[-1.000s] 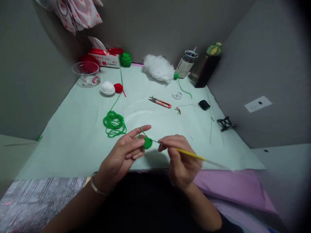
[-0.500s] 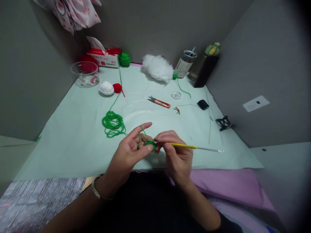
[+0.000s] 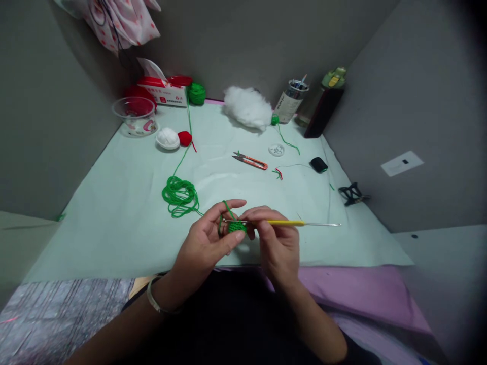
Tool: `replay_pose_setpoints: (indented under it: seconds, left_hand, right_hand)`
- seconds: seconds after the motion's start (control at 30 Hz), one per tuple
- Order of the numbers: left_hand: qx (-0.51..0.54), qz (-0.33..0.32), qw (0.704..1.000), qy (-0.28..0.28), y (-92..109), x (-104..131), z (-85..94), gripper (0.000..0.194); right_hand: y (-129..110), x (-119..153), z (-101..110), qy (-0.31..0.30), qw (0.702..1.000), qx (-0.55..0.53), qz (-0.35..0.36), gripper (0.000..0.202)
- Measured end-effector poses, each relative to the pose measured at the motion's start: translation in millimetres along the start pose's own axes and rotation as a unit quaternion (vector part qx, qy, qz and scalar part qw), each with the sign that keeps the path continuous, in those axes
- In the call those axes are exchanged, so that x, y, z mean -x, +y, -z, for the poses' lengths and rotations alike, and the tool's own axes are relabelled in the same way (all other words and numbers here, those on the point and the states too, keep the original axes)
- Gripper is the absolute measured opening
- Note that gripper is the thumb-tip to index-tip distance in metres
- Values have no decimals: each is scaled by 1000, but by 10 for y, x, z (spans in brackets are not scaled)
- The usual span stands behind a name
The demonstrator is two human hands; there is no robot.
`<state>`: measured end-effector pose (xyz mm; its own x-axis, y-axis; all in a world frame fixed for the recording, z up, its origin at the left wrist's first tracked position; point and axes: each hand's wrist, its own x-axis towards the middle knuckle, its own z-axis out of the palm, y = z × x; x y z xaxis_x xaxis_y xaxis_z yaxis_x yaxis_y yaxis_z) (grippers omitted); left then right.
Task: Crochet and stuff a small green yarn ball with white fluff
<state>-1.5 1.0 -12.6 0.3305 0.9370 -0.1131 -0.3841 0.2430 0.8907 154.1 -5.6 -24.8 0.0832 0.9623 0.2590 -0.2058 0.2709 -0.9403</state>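
Observation:
Near the table's front edge, my left hand [image 3: 207,238] pinches a small green crocheted piece [image 3: 237,227], with green yarn looped over its raised index finger. My right hand [image 3: 279,243] grips a crochet hook [image 3: 285,223] with a yellow handle, held nearly level. The hook's left tip lies at the top of the green piece; its other metal end points right. From my left hand a strand runs to a loose heap of green yarn [image 3: 180,196] on the table.
Beyond my hands lie orange-handled snips [image 3: 250,161], yarn scraps [image 3: 279,174] and a small dish [image 3: 276,150]. White stuffing [image 3: 247,108], a pen can [image 3: 291,101] and a bottle [image 3: 325,101] stand at the back. White yarn [image 3: 167,138] and a plastic tub [image 3: 135,119] are left; a black clip [image 3: 353,193] is right.
The hook has turned closer to level, its right end shifting left. My left index finger has lowered and moved slightly right, and more of the green piece shows.

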Motion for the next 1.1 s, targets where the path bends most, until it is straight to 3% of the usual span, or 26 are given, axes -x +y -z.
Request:
replay_pose_setpoints:
  seconds: [0.07,0.3,0.47,0.67,0.8,0.87,0.93,1.0,1.1]
  left_hand:
    - [-27,-8,1000,1,-10,8,19,36]
    - [-39,-8,999,21,29,3,62,34]
    - [-78,-9,996,33,40,-1,71,32]
    - [-153,-46,985,64,77,27,68,33]
    - [-186,-66,974,113,77,54,14,34]
    - [-129,-58,984,109,53,50,1,39]
    - [-14,-9,998,64,23,29,13,44]
    - [106,60,993,15,2,-5,47,43]
    - [185,98,978,0,2,-51,100,30]
  right_hand:
    - [5,3,-1,7,1000,7,2,16]
    - [-15,-85,-10,1,989,-123,-77,21]
    - [-23,-73,4,-28,989,-128,-74,22]
    - [-77,19,19,-54,995,48,65,21]
    - [-29,98,43,-88,945,236,208,21]
    - [20,135,60,-87,908,327,247,23]
    - [54,156,69,-77,889,367,263,30]
    - [54,147,63,-50,909,330,248,29]
    - [4,75,33,6,976,163,146,22]
